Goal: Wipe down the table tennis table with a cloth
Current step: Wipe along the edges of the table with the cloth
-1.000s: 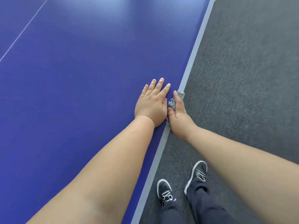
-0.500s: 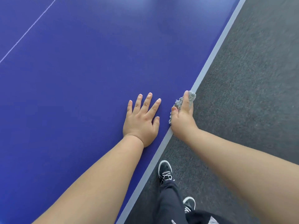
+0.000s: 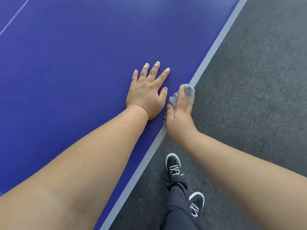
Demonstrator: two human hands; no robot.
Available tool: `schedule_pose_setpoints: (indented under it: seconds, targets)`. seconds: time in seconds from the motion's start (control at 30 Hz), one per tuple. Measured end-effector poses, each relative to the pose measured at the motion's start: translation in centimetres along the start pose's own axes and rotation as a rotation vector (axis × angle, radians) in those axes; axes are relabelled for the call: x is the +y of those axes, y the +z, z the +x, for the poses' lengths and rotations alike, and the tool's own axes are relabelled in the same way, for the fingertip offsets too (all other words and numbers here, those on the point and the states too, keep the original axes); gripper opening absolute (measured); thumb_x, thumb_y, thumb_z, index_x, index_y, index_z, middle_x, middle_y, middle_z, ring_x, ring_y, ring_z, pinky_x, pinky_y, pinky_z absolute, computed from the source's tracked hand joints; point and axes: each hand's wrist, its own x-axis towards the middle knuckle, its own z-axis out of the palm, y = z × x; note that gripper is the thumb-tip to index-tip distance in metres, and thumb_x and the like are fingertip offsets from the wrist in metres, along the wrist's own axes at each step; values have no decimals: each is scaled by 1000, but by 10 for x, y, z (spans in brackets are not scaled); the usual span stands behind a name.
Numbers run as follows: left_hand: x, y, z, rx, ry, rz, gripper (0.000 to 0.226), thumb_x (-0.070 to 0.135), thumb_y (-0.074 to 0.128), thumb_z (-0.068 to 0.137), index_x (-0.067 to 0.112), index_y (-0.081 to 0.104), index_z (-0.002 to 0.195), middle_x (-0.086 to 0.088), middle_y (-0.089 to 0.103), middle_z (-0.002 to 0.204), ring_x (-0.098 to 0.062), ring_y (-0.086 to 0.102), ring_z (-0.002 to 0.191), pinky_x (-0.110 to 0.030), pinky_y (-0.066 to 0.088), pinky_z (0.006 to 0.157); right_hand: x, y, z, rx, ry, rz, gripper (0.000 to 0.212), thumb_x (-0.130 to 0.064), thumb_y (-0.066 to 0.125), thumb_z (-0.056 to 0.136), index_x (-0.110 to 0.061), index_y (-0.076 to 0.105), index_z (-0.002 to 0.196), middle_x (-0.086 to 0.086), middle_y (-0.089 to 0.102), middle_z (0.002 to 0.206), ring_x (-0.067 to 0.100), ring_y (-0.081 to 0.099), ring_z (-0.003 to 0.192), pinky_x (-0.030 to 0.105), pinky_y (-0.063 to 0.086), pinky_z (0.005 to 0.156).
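The blue table tennis table fills the left and middle of the head view, with its pale edge stripe running diagonally from top right to bottom centre. My left hand lies flat on the blue top, fingers spread and straight. Just to its right, my right hand grips a grey fluffy cloth against the table's edge stripe, the forefinger stretched along the cloth and the thumb on the table side. Most of the cloth is hidden under the hand.
Dark grey carpet covers the floor to the right of the table. My two black shoes and dark trousers stand on it close to the edge. A thin white line crosses the table's top left corner.
My right hand has slid the cloth along the table's edge stripe. My left hand has shifted along the top with it, fingers spreading. My feet have stepped along the table.
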Motion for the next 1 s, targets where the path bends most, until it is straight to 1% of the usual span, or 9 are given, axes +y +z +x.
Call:
schedule_pose_setpoints:
  seconds: [0.07, 0.27, 0.47, 0.57, 0.67, 0.73, 0.83, 0.9, 1.0]
  targets:
    - [-1, 3, 0, 8, 1, -10, 63, 51, 21, 101, 43, 15, 163, 7, 9, 173, -23, 3, 160, -49, 1, 129, -3, -10, 26, 68, 9, 22, 70, -22, 42, 108, -37, 3, 163, 7, -26, 167, 19, 24, 153, 25, 35, 117]
    - [-1, 3, 2, 9, 8, -11, 63, 50, 21, 101, 43, 15, 163, 8, 9, 173, -23, 4, 160, -49, 1, 129, 2, 22, -8, 193, -5, 119, 71, -20, 39, 108, -32, -4, 163, 2, -20, 170, 10, -7, 157, 31, 14, 126]
    - [-2, 1, 2, -6, 2, -24, 61, 46, 23, 103, 43, 14, 163, 8, 9, 173, -23, 3, 160, -48, 0, 129, 15, 35, -43, 64, -5, 181, 70, -19, 42, 108, -42, 4, 162, -4, -25, 168, 11, 36, 145, 32, 52, 103]
    - [0, 1, 0, 0, 16, -15, 61, 45, 24, 104, 42, 15, 163, 8, 9, 173, -24, 4, 160, -49, 1, 129, 4, 17, -4, 160, -13, 213, 66, -15, 40, 108, -34, 11, 164, 0, -16, 170, 1, 56, 116, 12, 52, 79]
    - [-1, 1, 2, 5, 18, -18, 60, 44, 25, 105, 41, 15, 164, 7, 9, 173, -24, 3, 160, -49, 1, 129, 4, 25, 1, 283, -54, 152, 63, -13, 37, 108, -24, 12, 165, 6, -10, 171, 13, 12, 157, 12, 25, 116]
    - [-2, 3, 2, 10, 17, -21, 61, 44, 25, 105, 39, 15, 164, 7, 9, 173, -24, 3, 160, -49, 1, 129, 8, 45, -27, 269, -49, 212, 64, -13, 38, 108, -29, 10, 164, 3, -14, 171, 14, 6, 158, 18, 38, 112]
    - [-2, 1, 2, 12, 18, -62, 62, 41, 26, 105, 35, 12, 165, 8, 10, 173, -23, 4, 160, -47, 1, 129, 19, 68, -77, 184, -52, 236, 67, -11, 40, 106, -34, 12, 163, 4, -13, 170, -32, 38, 119, -3, 41, 75]
    - [-4, -3, -7, -12, 46, -46, 61, 38, 26, 106, 34, 11, 165, 7, 9, 173, -23, 3, 160, -45, 1, 129, 19, 65, -81, 113, -10, 190, 67, -13, 41, 107, -37, 11, 163, 4, -14, 170, -28, 52, 97, 4, 47, 79]
    - [-18, -1, -50, -67, 109, -12, 59, 38, 23, 107, 37, 10, 165, 8, 3, 174, -20, 0, 160, -43, 0, 129, 8, 43, -63, 80, 8, 140, 66, -18, 40, 109, -39, 8, 163, 7, -19, 170, -4, 41, 134, 6, 42, 99]
